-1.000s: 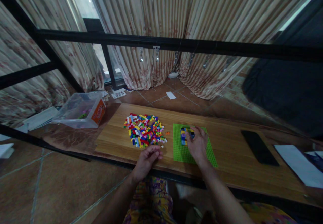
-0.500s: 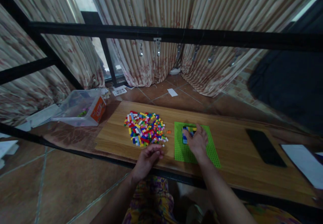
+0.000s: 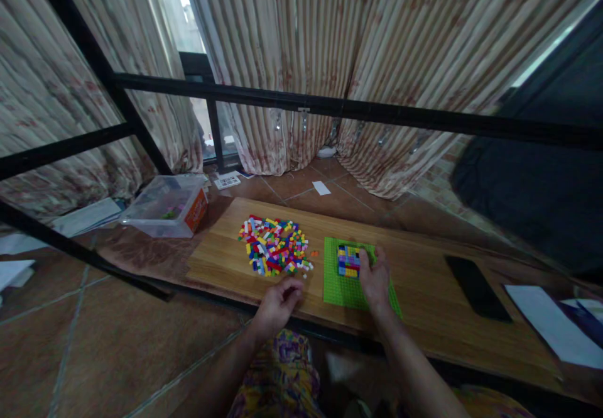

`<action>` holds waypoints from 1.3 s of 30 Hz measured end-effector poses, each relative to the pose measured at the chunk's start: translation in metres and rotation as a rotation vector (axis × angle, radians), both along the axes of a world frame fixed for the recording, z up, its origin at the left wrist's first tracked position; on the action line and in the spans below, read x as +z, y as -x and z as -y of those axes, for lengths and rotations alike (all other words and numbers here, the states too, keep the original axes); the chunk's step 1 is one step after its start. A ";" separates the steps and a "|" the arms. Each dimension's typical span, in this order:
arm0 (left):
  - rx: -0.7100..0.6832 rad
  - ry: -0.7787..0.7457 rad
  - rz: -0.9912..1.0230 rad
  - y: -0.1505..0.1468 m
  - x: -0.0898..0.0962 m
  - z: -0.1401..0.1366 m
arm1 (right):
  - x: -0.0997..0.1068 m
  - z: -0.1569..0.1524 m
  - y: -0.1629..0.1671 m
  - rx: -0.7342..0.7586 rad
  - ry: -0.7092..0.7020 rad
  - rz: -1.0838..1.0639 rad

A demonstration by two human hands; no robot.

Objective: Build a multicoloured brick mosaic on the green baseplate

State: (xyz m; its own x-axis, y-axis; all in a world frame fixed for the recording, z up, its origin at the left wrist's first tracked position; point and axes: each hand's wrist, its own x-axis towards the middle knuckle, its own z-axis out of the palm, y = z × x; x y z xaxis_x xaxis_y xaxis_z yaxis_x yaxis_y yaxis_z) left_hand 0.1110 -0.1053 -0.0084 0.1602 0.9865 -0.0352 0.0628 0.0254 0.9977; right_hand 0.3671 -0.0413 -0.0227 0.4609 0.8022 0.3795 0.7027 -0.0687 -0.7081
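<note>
While the right hand [image 3: 372, 261], thumb and fingers apart, is part-hiding the build [image 3: 347, 261] on the plate [image 3: 339, 293], the left hand [image 3: 277, 303], curled, contents unclear, is facing loose bricks [image 3: 274, 247], with a slab [image 3: 477, 288] lying rightward.

Nothing legible. Orange label [image 3: 196, 212] on bin [image 3: 160, 229] bears pale lettering, too blurred to read. White card [image 3: 227, 182] near bin shows dark, QR-like block pattern, too small to make out for certain.
</note>
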 end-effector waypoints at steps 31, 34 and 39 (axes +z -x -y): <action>0.205 -0.532 -0.556 0.069 -0.011 0.008 | 0.007 0.042 0.123 0.641 0.069 0.256; 0.300 -0.511 -0.603 0.080 -0.012 0.001 | 0.008 0.038 0.135 0.635 0.058 0.256; 0.462 -0.434 -0.678 0.091 -0.013 -0.015 | 0.010 0.029 0.161 0.617 0.055 0.343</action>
State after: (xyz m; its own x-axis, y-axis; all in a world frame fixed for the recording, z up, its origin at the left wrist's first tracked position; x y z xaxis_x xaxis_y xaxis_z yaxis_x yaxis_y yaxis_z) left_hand 0.0203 -0.0901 -0.0213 -0.1718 0.8957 0.4101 0.7129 -0.1742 0.6793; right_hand 0.2065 -0.0708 -0.0127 -0.2225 0.9007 0.3732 0.8078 0.3847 -0.4466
